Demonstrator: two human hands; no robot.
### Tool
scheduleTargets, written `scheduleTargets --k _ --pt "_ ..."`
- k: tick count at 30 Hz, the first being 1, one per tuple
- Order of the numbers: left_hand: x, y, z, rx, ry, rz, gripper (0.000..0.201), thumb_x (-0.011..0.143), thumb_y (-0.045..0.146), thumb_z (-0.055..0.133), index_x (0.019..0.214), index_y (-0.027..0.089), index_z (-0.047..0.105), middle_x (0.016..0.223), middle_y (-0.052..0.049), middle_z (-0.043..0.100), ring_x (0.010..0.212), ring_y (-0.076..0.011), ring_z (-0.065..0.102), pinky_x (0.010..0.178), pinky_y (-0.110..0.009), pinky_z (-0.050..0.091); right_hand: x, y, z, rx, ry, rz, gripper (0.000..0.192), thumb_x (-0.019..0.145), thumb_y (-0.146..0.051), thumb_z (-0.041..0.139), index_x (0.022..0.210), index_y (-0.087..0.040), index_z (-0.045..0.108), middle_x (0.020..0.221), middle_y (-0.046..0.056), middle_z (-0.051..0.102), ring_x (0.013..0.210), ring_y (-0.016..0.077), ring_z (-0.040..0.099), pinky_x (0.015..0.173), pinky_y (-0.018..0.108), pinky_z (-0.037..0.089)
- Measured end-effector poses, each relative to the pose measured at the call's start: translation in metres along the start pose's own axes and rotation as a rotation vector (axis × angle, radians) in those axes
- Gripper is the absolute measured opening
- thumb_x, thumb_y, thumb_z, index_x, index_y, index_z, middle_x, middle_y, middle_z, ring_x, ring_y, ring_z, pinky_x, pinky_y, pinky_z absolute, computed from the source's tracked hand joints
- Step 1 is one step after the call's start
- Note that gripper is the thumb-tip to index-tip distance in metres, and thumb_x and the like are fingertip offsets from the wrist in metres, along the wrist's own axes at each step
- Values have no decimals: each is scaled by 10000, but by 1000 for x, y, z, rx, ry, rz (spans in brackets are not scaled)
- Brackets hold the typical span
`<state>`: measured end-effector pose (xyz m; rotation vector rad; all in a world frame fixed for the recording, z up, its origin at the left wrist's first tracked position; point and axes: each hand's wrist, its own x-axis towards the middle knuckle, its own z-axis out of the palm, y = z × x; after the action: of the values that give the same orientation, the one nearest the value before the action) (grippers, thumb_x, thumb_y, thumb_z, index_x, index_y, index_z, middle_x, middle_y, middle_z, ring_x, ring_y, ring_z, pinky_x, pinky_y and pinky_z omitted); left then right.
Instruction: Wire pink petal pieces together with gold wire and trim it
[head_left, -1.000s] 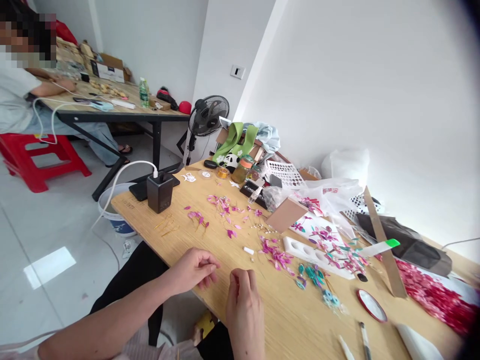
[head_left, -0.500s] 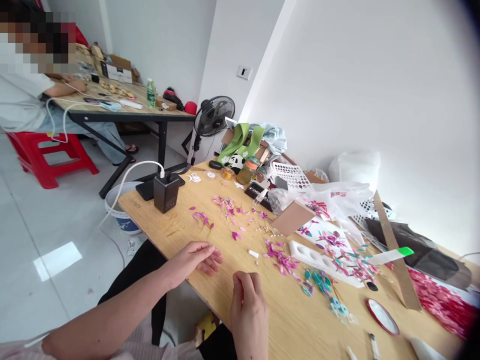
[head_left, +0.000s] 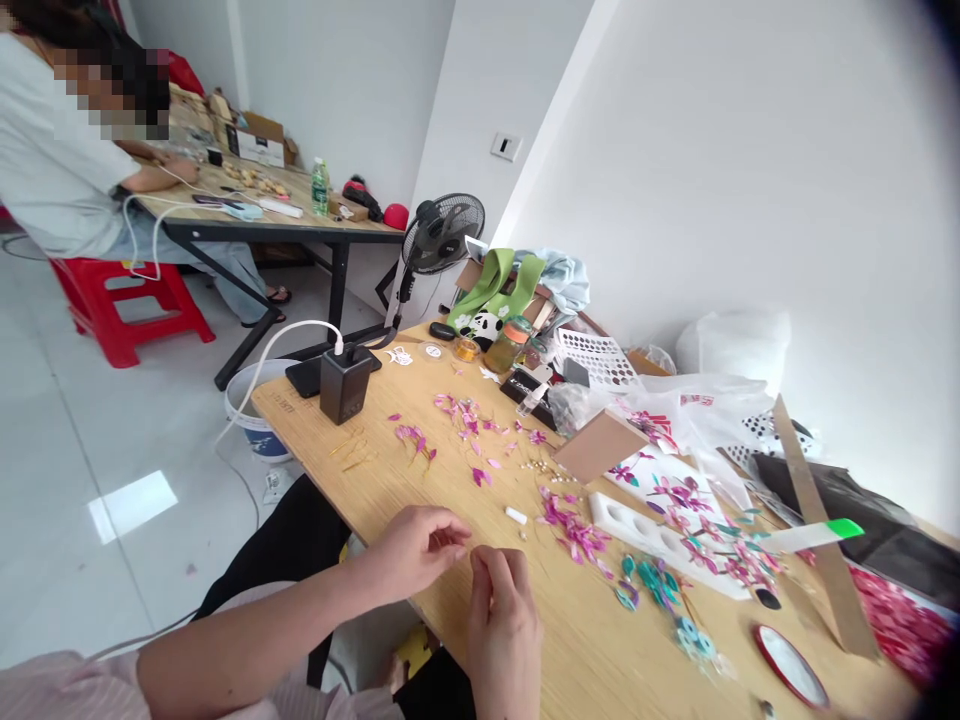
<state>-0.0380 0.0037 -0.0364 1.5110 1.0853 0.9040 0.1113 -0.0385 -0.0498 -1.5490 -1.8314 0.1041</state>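
As the left hand (head_left: 429, 548) has swung in toward the right hand (head_left: 507, 610) over the last half second, I now see their fingertips almost meeting on the head view, where they stood well apart. The view has also turned slightly left, sliding the worktop (head_left: 577, 645) toward the lower right. I judge that both hands now attend to one spot, probably something very thin.

The right fingers are pinched together at the tips; whether they grip anything, I cannot tell. The left fingers are loosely curled with the thumb close to the forefinger; I cannot tell how far the tips part, or whether they have hold of something.

Nearest the hands, just beyond them, lies a small white cylinder (head_left: 516, 515). The magenta petal cluster (head_left: 574, 530) is beyond the right hand, short of the white tray (head_left: 602, 512), with teal pieces (head_left: 658, 580) farther right. Thin gold wires (head_left: 349, 451) lie up and left of the left hand, near the black power block (head_left: 345, 388).

The worktop's near edge runs diagonally beneath the left wrist, so I would mind small parts dropping off there. To the right of the right hand, plain wood stretches toward the red-rimmed disc (head_left: 791, 665), giving me the easiest room for sideways movement.
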Motion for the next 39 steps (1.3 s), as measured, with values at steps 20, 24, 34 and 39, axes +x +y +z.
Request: scheduleTargets --k 20,24,34,39 --pt "11 1 -11 -394 -177 -215 603 745 669 593 826 79 682 694 -90 710 584 -159 606 583 -268 446 4 -17 -4 36 -38 86 243 958 -197 357 841 -220 569 801 9 547 665 146 571 620 238 413" --pt "10 6 -13 -451 -171 -270 699 761 726 517 805 53 699 681 -125 714 598 -182 636 584 -280 450 4 -15 -3 41 -43 91 232 943 -165 365 836 -222 563 808 7 546 680 147 574 631 236 414" --pt "10 9 -17 -501 -189 -301 723 721 747 551 805 48 717 668 -126 720 589 -189 653 586 -284 471 3 -13 0 38 -58 95 221 951 -174 364 844 -222 552 810 11 536 684 158 567 633 249 410" --pt "11 7 -17 -499 -190 -300 728 726 746 549 809 44 720 649 -126 714 598 -197 660 584 -284 475 2 -13 0 36 -67 92 223 946 -160 368 842 -223 555 816 11 533 689 159 564 636 252 401"
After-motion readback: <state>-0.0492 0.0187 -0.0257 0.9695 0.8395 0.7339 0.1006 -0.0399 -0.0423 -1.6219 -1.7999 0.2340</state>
